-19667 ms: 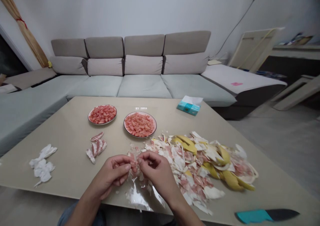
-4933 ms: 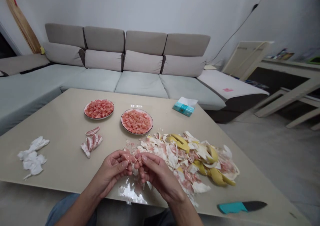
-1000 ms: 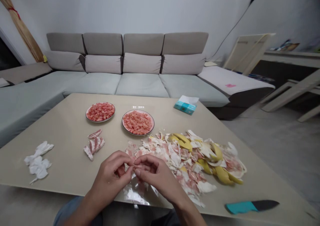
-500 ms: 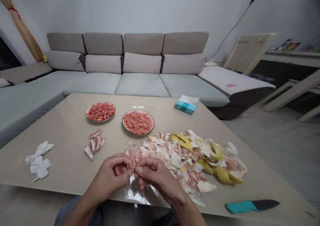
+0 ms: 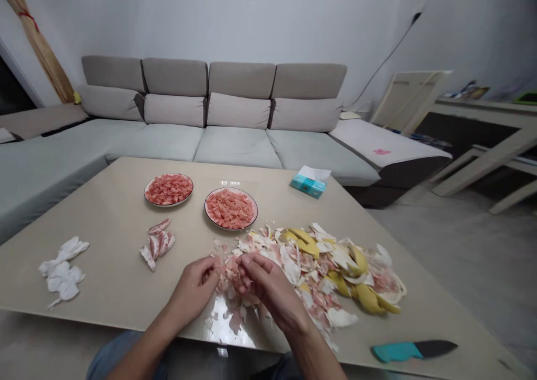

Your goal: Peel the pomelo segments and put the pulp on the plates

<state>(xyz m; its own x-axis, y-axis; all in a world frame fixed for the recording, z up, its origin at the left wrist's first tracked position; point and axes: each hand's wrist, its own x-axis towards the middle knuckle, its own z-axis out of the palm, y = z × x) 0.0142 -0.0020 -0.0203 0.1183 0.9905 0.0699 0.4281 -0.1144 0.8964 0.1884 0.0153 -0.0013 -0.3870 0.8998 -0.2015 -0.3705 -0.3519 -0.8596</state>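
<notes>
My left hand and my right hand meet near the table's front edge, fingers curled around a pink pomelo segment held between them. Under and to the right of them lies a big heap of white, pink and yellow pomelo peel. A few unpeeled segments lie to the left of my left hand. Two plates of peeled pink flesh stand farther back, one at the left and one at the right.
A knife with a teal handle lies at the front right of the beige table. Crumpled white tissues sit at the left edge, a teal tissue pack at the back right. A grey sofa wraps behind.
My hands have parted slightly and dropped toward the peel scraps. The camera has tilted up a little. Plates, knife and tissues have not moved.
</notes>
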